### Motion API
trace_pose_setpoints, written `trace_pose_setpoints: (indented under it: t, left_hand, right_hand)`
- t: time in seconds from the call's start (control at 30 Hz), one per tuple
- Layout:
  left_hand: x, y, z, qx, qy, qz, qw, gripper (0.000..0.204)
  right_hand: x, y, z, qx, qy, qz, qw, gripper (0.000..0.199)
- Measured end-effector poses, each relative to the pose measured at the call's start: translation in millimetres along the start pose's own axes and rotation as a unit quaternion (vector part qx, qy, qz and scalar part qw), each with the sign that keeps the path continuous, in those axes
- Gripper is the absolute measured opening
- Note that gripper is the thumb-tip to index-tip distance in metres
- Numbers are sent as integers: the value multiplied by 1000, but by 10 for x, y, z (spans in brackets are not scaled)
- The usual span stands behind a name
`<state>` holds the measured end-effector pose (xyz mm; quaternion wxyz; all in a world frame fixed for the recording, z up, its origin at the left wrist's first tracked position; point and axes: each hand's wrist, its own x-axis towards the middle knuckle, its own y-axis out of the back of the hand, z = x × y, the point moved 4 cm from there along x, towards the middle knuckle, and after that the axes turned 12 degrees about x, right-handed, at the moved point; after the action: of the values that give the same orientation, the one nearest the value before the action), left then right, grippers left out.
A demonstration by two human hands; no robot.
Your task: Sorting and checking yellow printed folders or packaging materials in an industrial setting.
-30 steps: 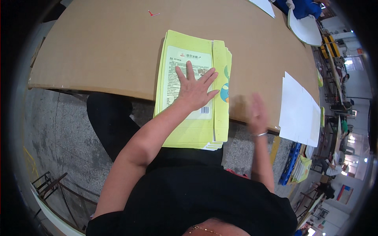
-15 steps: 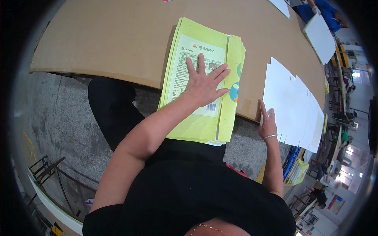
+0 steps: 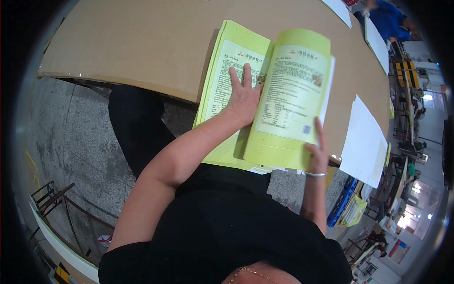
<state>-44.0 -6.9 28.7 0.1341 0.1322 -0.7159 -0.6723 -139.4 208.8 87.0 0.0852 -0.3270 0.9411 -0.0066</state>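
On the brown surface [image 3: 142, 42], near its front edge, lies a stack of yellow-green bags [image 3: 222, 80]. The left hand [image 3: 243, 97] rests flat on the stack, fingers spread. The right hand [image 3: 318, 154] grips the lower corner of one bag [image 3: 291, 99] that stands lifted above the stack. White sheets [image 3: 364, 139] lie well apart to the right.
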Motion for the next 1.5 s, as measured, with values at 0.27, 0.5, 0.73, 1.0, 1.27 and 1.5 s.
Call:
trace_pose_setpoints:
  t: [0.27, 0.5, 0.73, 1.0, 1.27, 1.5]
  left_hand:
    - [-48, 270, -468, -222, 187, 234, 928, 40]
    - [-211, 276, -756, -355, 240, 267, 863, 44]
    - [106, 127, -119, -58, 121, 110, 985, 50]
    - [71, -61, 42, -98, 91, 134, 982, 60]
    - [-20, 2, -33, -124, 79, 171, 974, 54]
    - [98, 35, 222, -54, 18, 77, 995, 55]
  right_hand:
    - [-90, -10, 324, -73, -4, -44, 996, 78]
    - [-324, -741, 277, -131, 9, -84, 988, 73]
    - [-278, -873, 328, -286, 70, -141, 945, 65]
    - [347, 435, 377, -382, 79, -36, 920, 52]
    - [9, -758, 62, -396, 206, -220, 867, 70]
    - [5, -831, 499, -603, 216, -92, 762, 80]
